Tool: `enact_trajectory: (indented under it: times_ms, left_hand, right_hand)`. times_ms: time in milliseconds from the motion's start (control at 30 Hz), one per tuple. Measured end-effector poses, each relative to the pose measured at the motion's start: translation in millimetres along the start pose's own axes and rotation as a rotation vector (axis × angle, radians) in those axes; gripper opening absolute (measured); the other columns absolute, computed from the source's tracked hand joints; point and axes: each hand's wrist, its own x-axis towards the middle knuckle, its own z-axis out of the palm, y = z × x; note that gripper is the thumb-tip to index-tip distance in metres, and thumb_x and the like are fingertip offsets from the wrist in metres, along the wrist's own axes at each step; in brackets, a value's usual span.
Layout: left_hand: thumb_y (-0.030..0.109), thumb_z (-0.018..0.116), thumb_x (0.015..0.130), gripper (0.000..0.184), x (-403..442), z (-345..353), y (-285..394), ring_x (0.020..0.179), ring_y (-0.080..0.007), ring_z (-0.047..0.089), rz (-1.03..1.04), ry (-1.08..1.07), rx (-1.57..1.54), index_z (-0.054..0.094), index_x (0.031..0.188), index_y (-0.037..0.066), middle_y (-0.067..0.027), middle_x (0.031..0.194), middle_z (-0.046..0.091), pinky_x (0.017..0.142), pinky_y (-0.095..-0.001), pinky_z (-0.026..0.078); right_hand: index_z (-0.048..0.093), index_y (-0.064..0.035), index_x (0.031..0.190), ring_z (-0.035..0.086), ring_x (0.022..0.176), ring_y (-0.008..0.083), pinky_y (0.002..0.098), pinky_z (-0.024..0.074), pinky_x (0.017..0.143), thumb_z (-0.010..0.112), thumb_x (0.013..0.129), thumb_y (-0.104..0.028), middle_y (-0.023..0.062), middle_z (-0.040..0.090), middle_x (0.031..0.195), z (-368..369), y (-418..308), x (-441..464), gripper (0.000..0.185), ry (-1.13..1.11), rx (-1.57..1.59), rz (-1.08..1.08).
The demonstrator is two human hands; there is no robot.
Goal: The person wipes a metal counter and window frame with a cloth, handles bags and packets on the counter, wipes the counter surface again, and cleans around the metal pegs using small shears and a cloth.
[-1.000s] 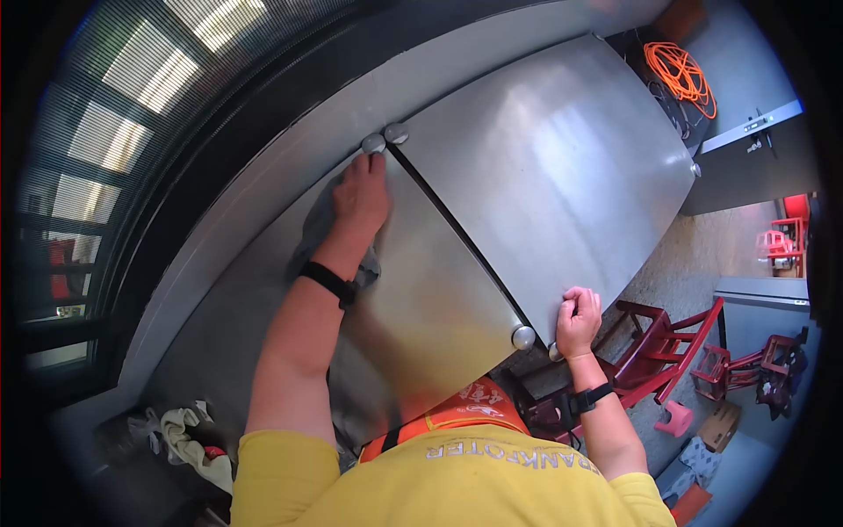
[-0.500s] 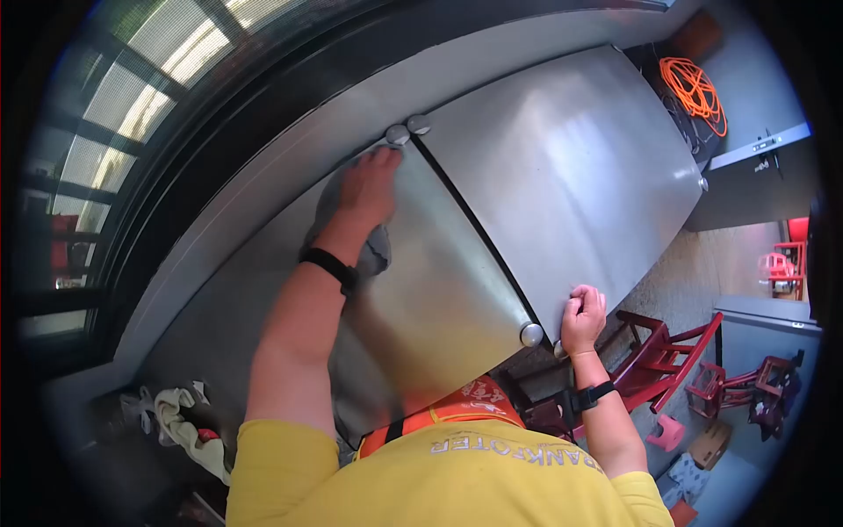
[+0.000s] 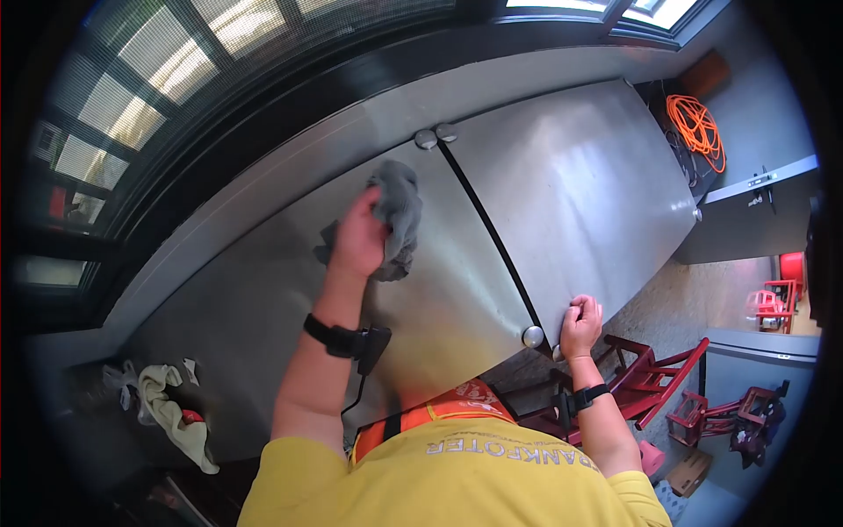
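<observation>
A crumpled grey cloth (image 3: 399, 215) is bunched in my left hand (image 3: 358, 239), whose fingers are closed on it over the left stainless steel tabletop (image 3: 457, 290). Part of the cloth hangs out on both sides of the hand. My right hand (image 3: 581, 328) rests as a loose fist on the near edge of the right steel tabletop (image 3: 571, 184), and I see nothing in it. A narrow dark gap separates the two tops. Round metal corner caps (image 3: 533, 335) mark their ends.
Dark red wooden chairs (image 3: 654, 382) stand below the right edge. A cream cloth (image 3: 171, 413) lies at the lower left. Coiled orange cable (image 3: 695, 132) is at the far right end. A window (image 3: 132, 105) and its grey sill run along the far side.
My left hand has drawn back from near the far corner caps. The cloth, flat under the hand before, is now bunched and raised. The right hand stays at the edge; the view has shifted slightly.
</observation>
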Motion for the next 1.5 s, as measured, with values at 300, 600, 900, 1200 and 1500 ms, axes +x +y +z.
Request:
enact_trajectory:
  times_ms: [300,600,900,1200,1500]
  left_hand:
    - [0.011,0.057,0.087,0.034,41.8,-11.2,13.9,0.093,-0.025,0.061,0.402,0.118,0.569,0.053,0.119,0.002,-0.0085,0.103,0.062,0.084,-0.035,0.05]
    - [0.013,0.055,0.078,0.039,104.6,-12.1,-37.1,0.099,-0.0353,0.053,0.629,0.305,2.032,0.056,0.117,0.017,-0.0143,0.109,0.058,0.082,-0.0466,0.044]
    - [0.015,0.046,0.085,0.021,-78.0,23.5,-140.4,0.08,-0.038,0.061,0.221,-0.245,1.684,0.059,0.092,0.001,-0.0218,0.087,0.062,0.072,-0.0479,0.048]
    - [0.028,0.062,0.081,0.027,-206.6,-101.0,-222.8,0.074,-0.0225,0.062,-0.459,-0.272,1.266,0.069,0.088,0.003,-0.0143,0.082,0.068,0.063,-0.0408,0.047]
    - [0.024,0.057,0.08,0.012,-256.8,-46.0,-199.6,0.089,-0.0228,0.058,0.198,-0.105,2.343,0.062,0.084,0.013,-0.0027,0.09,0.059,0.067,-0.0381,0.053]
  right_hand:
    - [0.055,-0.0092,0.082,0.053,0.081,0.03,0.0419,0.0438,0.074,0.05,0.077,-0.009,0.009,0.056,0.08,1.9,6.7,-0.6,0.007,0.013,-0.039,-0.014]
    - [0.055,-0.0043,0.089,0.052,0.078,0.029,0.0408,0.0431,0.074,0.046,0.082,-0.009,0.0134,0.053,0.082,6.7,17.9,-1.5,0.012,-0.036,-0.005,0.015]
    - [0.051,-0.0044,0.092,0.049,0.084,0.0317,0.0451,0.0395,0.078,0.043,0.084,-0.014,0.0144,0.052,0.084,5.4,31.0,1.7,0.015,-0.113,-0.056,-0.08]
    - [0.057,-0.0019,0.092,0.049,0.07,0.0067,0.0227,0.0421,0.06,0.047,0.09,-0.002,0.001,0.055,0.077,-41.1,-87.1,-31.3,0.01,-0.84,0.602,-0.069]
    - [0.05,-0.0043,0.124,0.058,0.107,0.0277,0.0381,0.0434,0.095,0.048,0.097,-0.031,0.0177,0.061,0.115,-52.8,-151.3,-98.5,0.039,-1.872,0.332,-0.541]
